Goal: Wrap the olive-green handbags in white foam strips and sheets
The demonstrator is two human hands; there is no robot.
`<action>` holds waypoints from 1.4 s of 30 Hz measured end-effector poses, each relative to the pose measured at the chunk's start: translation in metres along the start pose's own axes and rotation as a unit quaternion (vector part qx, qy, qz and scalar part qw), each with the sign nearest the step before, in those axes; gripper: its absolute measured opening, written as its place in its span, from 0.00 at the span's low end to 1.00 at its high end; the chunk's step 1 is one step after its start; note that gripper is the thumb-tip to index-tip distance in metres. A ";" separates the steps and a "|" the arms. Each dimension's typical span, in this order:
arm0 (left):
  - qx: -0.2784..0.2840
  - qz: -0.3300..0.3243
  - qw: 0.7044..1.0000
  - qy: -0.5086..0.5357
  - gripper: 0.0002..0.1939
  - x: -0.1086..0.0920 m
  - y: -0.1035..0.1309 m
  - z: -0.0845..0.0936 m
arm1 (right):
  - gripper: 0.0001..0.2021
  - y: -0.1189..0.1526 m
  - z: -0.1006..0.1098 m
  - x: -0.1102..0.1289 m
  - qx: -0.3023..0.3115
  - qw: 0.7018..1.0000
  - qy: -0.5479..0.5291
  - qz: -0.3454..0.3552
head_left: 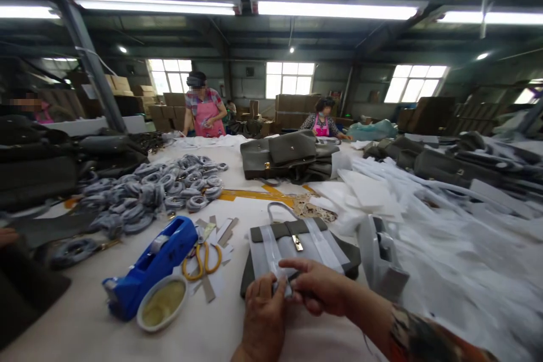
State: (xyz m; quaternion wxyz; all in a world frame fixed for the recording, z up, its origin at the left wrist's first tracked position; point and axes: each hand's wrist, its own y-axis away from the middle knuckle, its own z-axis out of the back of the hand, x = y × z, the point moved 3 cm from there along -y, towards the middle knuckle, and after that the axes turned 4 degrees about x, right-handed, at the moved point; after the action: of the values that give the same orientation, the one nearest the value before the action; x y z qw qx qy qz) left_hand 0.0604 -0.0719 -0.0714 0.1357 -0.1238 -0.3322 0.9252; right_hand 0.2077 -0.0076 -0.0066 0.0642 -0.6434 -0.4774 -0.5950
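A dark green bag (349,254) lies on the table in front of me, its front covered by white wrapping (297,251) and two pale strips over the flap, with a gold clasp (297,242) between them. My left hand (263,317) presses its bent fingers together at the bag's near edge, on the end of the left strip; what they pinch is too small to name. My right hand (322,288) is beside it, its index finger stretched over the strip and the other fingers curled near a small greyish piece at the edge.
A blue tape dispenser (153,266), a white bowl (162,302) and yellow-handled scissors (202,260) are at the left. A grey dispenser (382,260) stands right. Behind are coiled straps (148,192), stacked bags (288,155) and white sheets (449,260). Several people work farther back.
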 end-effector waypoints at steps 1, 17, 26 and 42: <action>-0.008 0.003 1.000 0.000 0.14 -0.001 0.000 0.000 | 0.41 -0.012 -0.003 0.002 -0.010 1.000 0.006 -0.017; -0.002 0.011 0.999 -0.048 0.13 -0.001 0.001 -0.007 | 0.40 -0.045 -0.006 0.010 -0.121 0.972 0.196 -0.047; 0.010 0.022 1.000 -0.015 0.15 -0.002 -0.003 -0.004 | 0.21 -0.024 -0.004 0.026 -0.122 0.710 0.659 0.217; 0.043 0.017 0.994 0.098 0.09 0.001 -0.005 0.017 | 0.25 0.005 0.102 0.028 -0.412 0.666 0.622 0.017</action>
State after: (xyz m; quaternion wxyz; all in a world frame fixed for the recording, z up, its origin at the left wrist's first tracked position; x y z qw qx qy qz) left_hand 0.0545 -0.0776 -0.0560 0.1570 -0.2130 -0.2749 0.9243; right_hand 0.2782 0.0715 -0.0101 0.0844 -0.0932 -0.0216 -0.9918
